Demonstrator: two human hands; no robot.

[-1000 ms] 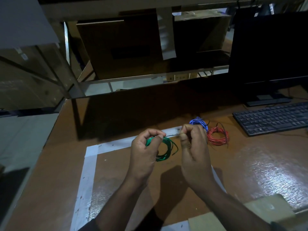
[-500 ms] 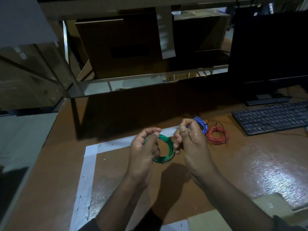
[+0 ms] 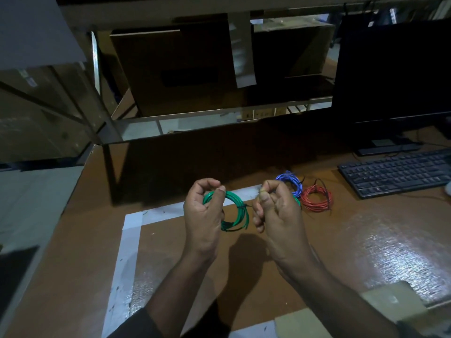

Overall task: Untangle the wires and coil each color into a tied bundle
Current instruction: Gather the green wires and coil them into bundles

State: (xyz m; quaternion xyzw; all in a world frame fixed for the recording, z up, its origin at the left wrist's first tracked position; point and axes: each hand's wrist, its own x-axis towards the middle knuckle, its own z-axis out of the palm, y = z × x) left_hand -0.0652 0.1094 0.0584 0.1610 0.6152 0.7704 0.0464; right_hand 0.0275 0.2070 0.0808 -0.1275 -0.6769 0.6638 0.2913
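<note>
A brown desk (image 3: 366, 240) with a glossy top fills the near half of the view, glare spreading over its right side. White tape (image 3: 131, 230) marks out a rectangle on it, one strip running along the far edge and another down the left side. At the far right stand a dark monitor (image 3: 395, 76) and, in front of it, a black keyboard (image 3: 397, 172). Behind the desk, metal shelving holds large cardboard boxes (image 3: 175, 67) in dim light. A pale folded piece of cardboard (image 3: 380, 303) lies at the near right edge.

The green wire coil (image 3: 238, 211) is held up above the taped area, near the middle of the desk. It is a round bundle of several loops, with a dark tie wrapped around its right side. The left hand (image 3: 202, 215) grips the coil's left part, fingers curled over the top and thumb pressed against the loops. The right hand (image 3: 275, 213) is just to the right of the coil, its fingers curled and thumb and forefinger pinching something thin; what exactly cannot be told.

A blue wire coil (image 3: 292, 182) and a red wire coil (image 3: 317, 198) lie on the desk just beyond the right hand, side by side, each with dark tie ends sticking out.
</note>
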